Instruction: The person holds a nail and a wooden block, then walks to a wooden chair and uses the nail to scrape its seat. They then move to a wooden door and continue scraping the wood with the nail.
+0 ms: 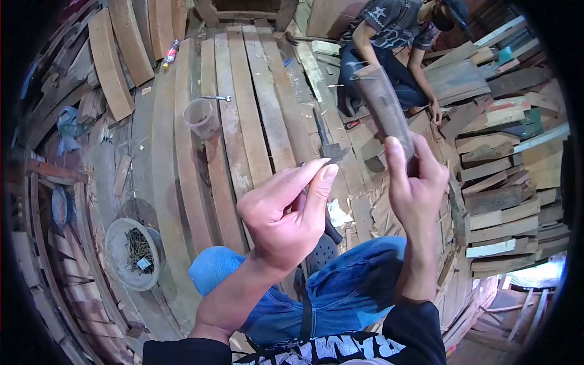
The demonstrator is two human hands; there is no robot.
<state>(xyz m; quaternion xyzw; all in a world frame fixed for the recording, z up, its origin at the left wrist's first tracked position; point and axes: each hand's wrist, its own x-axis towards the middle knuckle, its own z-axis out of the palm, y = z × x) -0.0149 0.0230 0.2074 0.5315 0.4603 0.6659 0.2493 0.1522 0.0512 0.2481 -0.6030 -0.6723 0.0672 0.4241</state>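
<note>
My right hand [417,179] is raised and closed around the lower end of a narrow piece of wood [383,100]. The wood is held nearly upright, and small nail-like bits stick out of its face and top end. To its left, my left hand [289,207] is closed in a pinch, thumb against forefinger. Whatever lies between those fingertips, if anything, is too small to make out. Past the left fingertips, a hammer [329,149] lies on the floor with its handle pointing away from me.
Long planks [234,109] lie side by side ahead. At left stands a white bucket [115,267] of nails. A clear tub [201,121], a wrench [217,98] and a small bottle [170,53] sit on the boards. A person [395,42] crouches at upper right, near stacked wood offcuts [499,194].
</note>
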